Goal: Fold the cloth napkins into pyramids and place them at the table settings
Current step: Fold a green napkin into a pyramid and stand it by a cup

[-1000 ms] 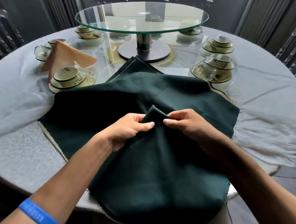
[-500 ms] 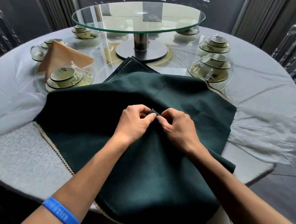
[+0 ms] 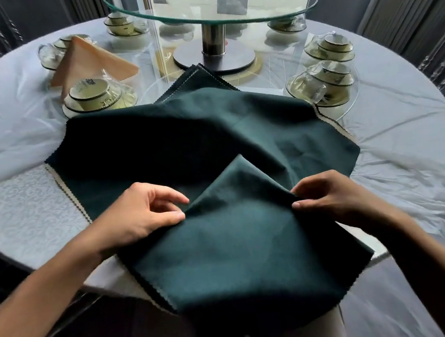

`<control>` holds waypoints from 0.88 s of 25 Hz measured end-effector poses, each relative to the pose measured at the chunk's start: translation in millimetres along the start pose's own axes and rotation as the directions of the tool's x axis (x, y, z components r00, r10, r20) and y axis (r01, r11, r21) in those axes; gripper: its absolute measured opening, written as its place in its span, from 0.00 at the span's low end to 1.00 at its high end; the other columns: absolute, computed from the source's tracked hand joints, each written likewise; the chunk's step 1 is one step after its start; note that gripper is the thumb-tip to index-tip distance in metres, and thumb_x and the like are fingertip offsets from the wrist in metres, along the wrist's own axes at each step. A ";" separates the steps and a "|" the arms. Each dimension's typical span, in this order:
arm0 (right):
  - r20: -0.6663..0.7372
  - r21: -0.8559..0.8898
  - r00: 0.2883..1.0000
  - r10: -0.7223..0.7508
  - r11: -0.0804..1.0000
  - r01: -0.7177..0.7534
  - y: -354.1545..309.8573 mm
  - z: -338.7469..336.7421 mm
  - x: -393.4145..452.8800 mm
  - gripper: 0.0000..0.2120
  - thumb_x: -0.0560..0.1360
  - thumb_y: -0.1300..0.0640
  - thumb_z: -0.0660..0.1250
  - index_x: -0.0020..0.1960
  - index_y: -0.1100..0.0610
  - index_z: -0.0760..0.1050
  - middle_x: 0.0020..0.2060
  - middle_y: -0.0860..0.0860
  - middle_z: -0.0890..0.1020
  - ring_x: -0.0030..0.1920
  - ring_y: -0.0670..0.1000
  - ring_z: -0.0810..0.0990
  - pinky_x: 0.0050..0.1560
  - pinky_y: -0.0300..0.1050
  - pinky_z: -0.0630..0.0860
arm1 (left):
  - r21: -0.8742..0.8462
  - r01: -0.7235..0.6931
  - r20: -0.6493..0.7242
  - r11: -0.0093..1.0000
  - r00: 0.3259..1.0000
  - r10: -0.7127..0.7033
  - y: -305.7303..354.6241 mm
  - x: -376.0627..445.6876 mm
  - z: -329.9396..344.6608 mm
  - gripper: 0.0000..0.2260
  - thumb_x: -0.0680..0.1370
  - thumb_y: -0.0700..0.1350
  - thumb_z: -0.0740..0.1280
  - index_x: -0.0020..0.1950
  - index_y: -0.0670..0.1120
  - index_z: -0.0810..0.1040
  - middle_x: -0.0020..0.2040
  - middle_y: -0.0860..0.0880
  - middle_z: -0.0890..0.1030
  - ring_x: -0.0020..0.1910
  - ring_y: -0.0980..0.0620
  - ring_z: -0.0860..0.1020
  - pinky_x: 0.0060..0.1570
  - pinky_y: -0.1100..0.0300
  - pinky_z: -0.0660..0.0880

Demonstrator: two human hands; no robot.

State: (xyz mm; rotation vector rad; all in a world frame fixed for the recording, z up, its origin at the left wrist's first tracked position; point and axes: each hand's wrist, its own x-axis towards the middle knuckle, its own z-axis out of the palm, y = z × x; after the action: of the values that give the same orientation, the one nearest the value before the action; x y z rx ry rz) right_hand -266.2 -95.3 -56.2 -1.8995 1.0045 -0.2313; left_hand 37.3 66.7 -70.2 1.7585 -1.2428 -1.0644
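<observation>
The hands have spread apart since before: left hand [image 3: 141, 217] and right hand [image 3: 327, 199] each pinch the napkin's [image 3: 237, 248] fold edge, near the turntable [image 3: 210, 1].

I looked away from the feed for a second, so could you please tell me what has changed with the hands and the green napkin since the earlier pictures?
The left hand and right hand, which pinched the green napkin close together at its middle, have drawn apart, each gripping a side of the fold. The small raised peak has widened into a broad triangular flap. The folded peach napkin, the cup sets and the glass turntable stayed put.
</observation>
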 end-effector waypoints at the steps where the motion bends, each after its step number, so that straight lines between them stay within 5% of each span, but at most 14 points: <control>1: 0.014 0.027 1.000 0.019 0.999 -0.020 2.6 -1.8 -4.0 0.04 0.73 0.65 0.73 0.43 0.58 0.83 0.34 0.49 0.83 0.35 0.45 0.78 0.39 0.38 0.73 | -0.009 0.020 0.000 1.000 1.000 -0.020 -2.9 -6.7 -2.8 0.10 0.73 0.36 0.75 0.48 0.50 0.86 0.41 0.48 0.86 0.38 0.58 0.82 0.41 0.69 0.76; 9: 0.052 -0.095 0.999 -0.008 0.995 0.013 -11.2 12.4 21.1 0.04 0.73 0.57 0.74 0.43 0.58 0.83 0.33 0.57 0.81 0.35 0.46 0.76 0.40 0.44 0.71 | -0.077 0.076 0.067 0.994 0.995 -0.071 13.0 19.1 21.3 0.15 0.64 0.44 0.76 0.50 0.50 0.85 0.44 0.46 0.86 0.41 0.53 0.82 0.42 0.62 0.78; 13: -0.057 -0.065 0.997 -0.059 0.996 0.055 -12.4 12.7 37.7 0.06 0.73 0.59 0.74 0.39 0.58 0.80 0.31 0.49 0.75 0.35 0.47 0.70 0.39 0.45 0.66 | -0.216 0.031 0.066 0.976 0.998 -0.017 24.5 33.1 17.0 0.15 0.66 0.39 0.75 0.52 0.44 0.84 0.49 0.39 0.85 0.44 0.47 0.82 0.45 0.57 0.79; 17: -0.259 0.272 0.962 -0.086 0.949 0.158 -33.3 1.1 59.2 0.06 0.74 0.66 0.71 0.41 0.58 0.80 0.30 0.46 0.81 0.30 0.42 0.75 0.34 0.35 0.73 | -0.135 -0.109 -0.110 0.985 0.989 0.094 52.5 63.4 -5.6 0.10 0.74 0.32 0.72 0.49 0.46 0.84 0.45 0.45 0.86 0.42 0.52 0.82 0.44 0.60 0.80; 22: -0.164 0.108 0.986 0.025 0.994 -0.008 -39.6 -17.3 76.3 0.04 0.73 0.62 0.73 0.47 0.59 0.83 0.35 0.53 0.78 0.28 0.43 0.71 0.27 0.32 0.64 | -0.017 0.003 0.006 1.000 1.000 -0.003 64.7 78.0 -11.7 0.07 0.73 0.35 0.74 0.51 0.40 0.84 0.46 0.42 0.86 0.41 0.49 0.83 0.46 0.56 0.82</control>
State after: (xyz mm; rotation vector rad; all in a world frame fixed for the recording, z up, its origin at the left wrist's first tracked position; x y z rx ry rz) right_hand -204.4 -153.2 -33.2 -1.7961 1.0953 -0.4302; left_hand 39.7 -24.5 -24.6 1.7464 -1.2319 -1.0801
